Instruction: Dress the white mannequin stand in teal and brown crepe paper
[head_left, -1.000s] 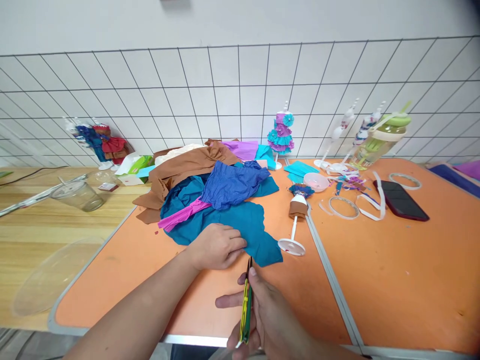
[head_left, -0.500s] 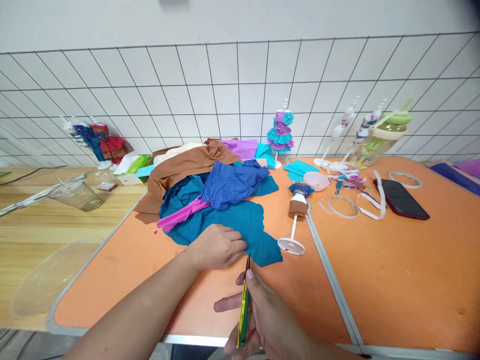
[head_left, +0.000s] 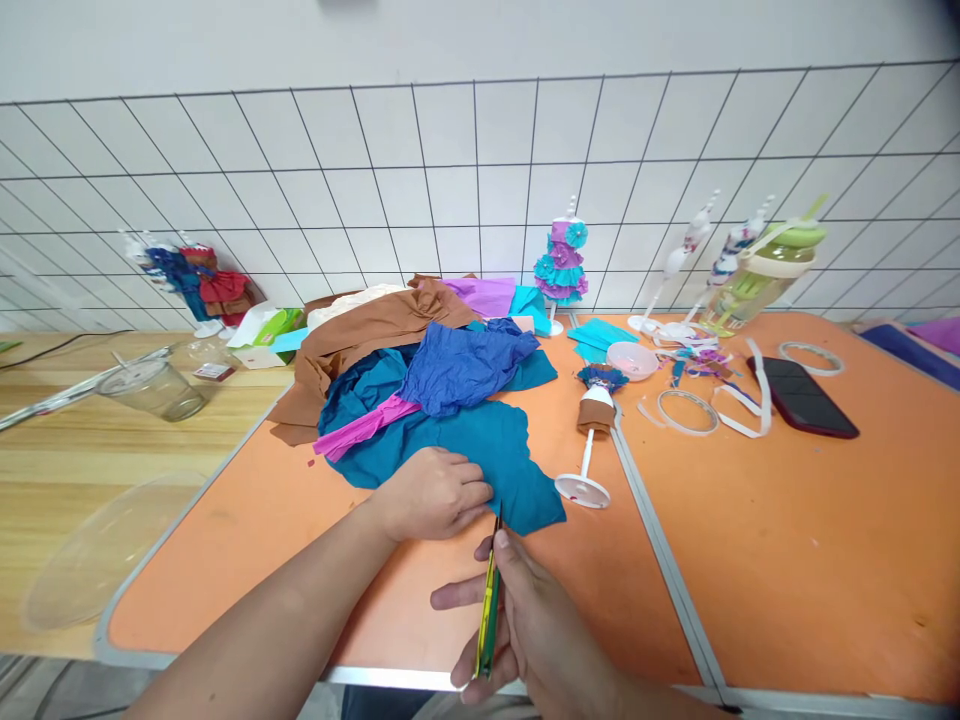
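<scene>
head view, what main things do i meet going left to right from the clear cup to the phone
Clear cup → left hand → scissors → brown-banded stand → nearer white ring → phone

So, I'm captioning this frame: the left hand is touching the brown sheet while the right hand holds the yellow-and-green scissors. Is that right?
Not quite: the head view shows the left hand touching the teal sheet, not the brown sheet. The right hand does hold the yellow-and-green scissors.
</scene>
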